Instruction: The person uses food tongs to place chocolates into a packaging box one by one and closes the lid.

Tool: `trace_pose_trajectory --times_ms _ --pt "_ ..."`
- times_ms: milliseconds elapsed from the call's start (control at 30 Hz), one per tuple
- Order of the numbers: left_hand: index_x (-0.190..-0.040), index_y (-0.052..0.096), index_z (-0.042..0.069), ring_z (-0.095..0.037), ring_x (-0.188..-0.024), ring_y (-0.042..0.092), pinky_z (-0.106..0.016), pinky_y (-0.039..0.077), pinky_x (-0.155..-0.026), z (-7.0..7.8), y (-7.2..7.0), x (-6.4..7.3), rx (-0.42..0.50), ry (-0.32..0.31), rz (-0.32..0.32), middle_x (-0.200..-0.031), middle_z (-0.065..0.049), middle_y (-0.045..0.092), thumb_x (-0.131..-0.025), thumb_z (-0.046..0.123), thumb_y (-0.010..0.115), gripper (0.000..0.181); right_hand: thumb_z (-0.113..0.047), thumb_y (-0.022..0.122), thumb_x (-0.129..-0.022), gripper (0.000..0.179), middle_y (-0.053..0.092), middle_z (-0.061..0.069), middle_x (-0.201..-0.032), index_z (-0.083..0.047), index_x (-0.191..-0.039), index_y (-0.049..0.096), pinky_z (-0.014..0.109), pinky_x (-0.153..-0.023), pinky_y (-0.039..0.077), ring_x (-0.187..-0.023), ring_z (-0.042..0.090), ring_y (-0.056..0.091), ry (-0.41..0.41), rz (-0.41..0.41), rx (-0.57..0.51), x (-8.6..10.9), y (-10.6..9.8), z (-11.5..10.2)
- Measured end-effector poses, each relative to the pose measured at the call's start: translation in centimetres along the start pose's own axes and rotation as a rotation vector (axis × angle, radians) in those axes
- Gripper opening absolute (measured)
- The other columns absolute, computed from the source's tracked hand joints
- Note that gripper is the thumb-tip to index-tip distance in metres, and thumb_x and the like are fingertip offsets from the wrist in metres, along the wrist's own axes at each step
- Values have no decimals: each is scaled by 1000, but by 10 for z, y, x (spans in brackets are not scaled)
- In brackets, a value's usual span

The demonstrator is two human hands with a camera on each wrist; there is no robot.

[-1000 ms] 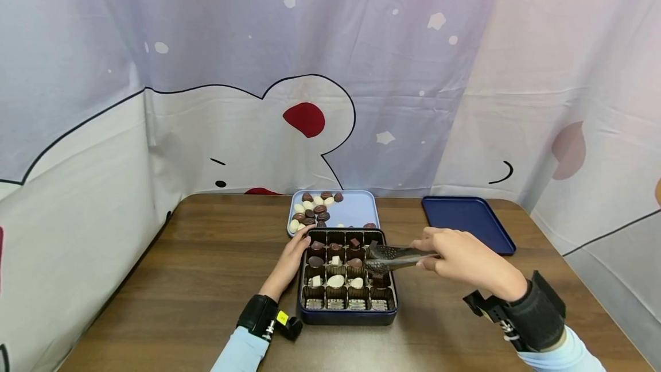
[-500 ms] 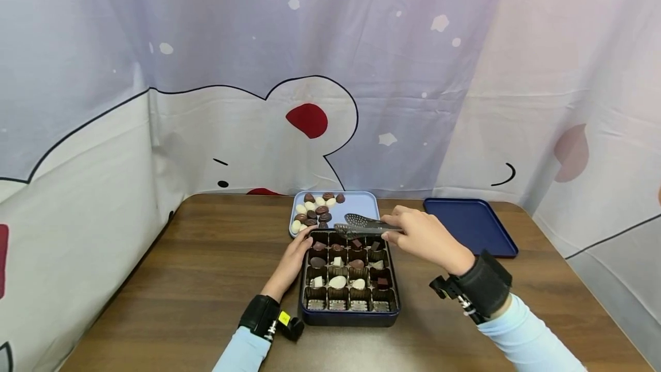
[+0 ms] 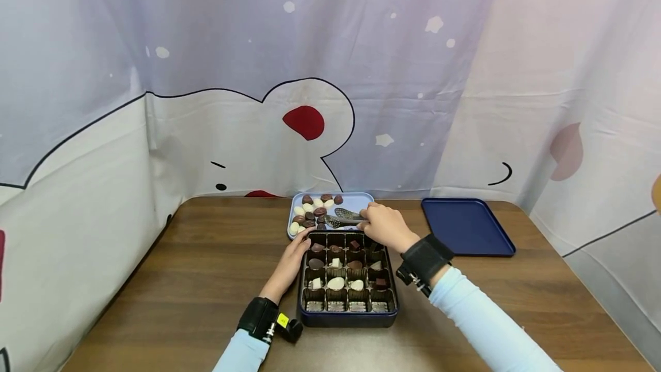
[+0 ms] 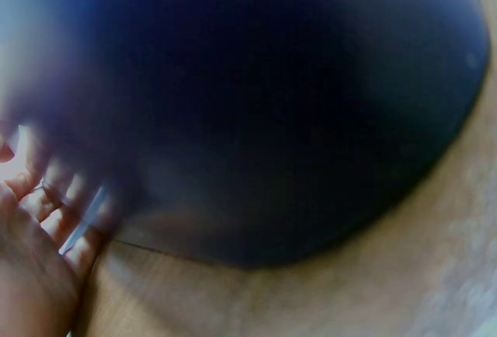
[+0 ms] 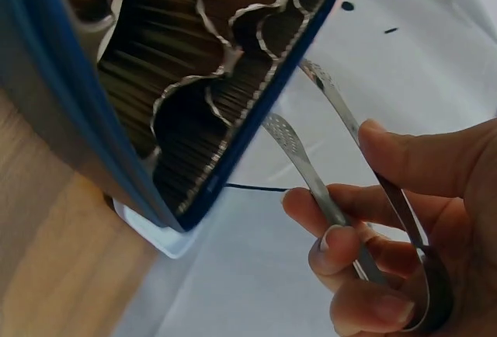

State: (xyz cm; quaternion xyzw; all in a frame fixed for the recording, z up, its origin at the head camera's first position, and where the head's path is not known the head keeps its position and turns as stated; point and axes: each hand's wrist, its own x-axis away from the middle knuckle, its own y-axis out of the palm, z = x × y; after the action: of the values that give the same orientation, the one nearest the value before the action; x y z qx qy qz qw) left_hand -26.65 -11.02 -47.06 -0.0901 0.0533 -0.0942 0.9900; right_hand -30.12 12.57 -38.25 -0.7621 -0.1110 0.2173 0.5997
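A navy box (image 3: 348, 320) divided into compartments stands before me. Most compartments hold brown or white chocolates; the front row shows bare patterned floors. My left hand (image 3: 284, 271) rests along the box's left side, thumb at the rim; in the left wrist view the blurred dark box hides its fingertips. Beyond the box's far edge, my right hand (image 3: 387, 225) holds metal tongs (image 3: 347, 214), thumb on one arm and fingers on the other. Their perforated ends stand apart over the light blue tray (image 3: 353, 198), beside brown and white chocolates (image 3: 320, 211). Nothing shows between the ends.
A dark blue tray or lid (image 3: 467, 225) lies at the back right of the wooden table (image 3: 222, 280). A printed cloth (image 3: 392, 73) hangs right behind the table's far edge. The box's raised far wall stands close in front of the light blue tray.
My right hand has carried the tongs left and away from the box's right side to the light blue tray. A white piece shows in the right column where the tongs were. My left hand stays put.
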Motion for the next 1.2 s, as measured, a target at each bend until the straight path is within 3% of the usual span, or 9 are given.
trace_pose_trajectory --times_ms 333,600,867,1000,1200 --pt "-150 32 10 -43 -144 19 -67 18 -111 -12 5 -5 -33 7 20 -158 -20 20 -106 27 33 47 -19 66 -90 10 52 4 -76 -12 -85 69 31 -54 33 -61 19 50 29 -15 65 -24 21 0" --pt "-149 33 8 -43 -145 18 -66 16 -112 -2 -2 -3 0 -1 -6 -158 -21 20 -106 25 34 46 -17 67 -90 11 53 5 -77 -10 -81 68 33 -55 37 -65 20 53 7 -5 92 -38 30 -9" --pt "-150 34 16 -41 -144 20 -67 18 -111 -34 -5 -17 -35 1 18 -159 -16 21 -105 36 35 49 -18 64 -92 18 56 7 -80 -11 -75 67 33 -56 34 -63 19 50 69 -57 77 -44 31 -14" --pt "-150 35 16 -41 -144 22 -66 19 -111 -37 -3 -17 -30 0 20 -158 -16 23 -105 35 36 49 -18 63 -92 25 57 8 -81 -13 -68 60 34 -55 35 -63 19 50 130 -80 109 -43 31 -18" --pt "-149 35 17 -40 -145 20 -66 18 -112 -34 -1 -17 -27 5 13 -159 -15 22 -105 34 36 48 -15 63 -88 37 53 8 -72 -14 -56 43 34 -52 33 -60 19 47 166 -46 176 -43 26 -24"
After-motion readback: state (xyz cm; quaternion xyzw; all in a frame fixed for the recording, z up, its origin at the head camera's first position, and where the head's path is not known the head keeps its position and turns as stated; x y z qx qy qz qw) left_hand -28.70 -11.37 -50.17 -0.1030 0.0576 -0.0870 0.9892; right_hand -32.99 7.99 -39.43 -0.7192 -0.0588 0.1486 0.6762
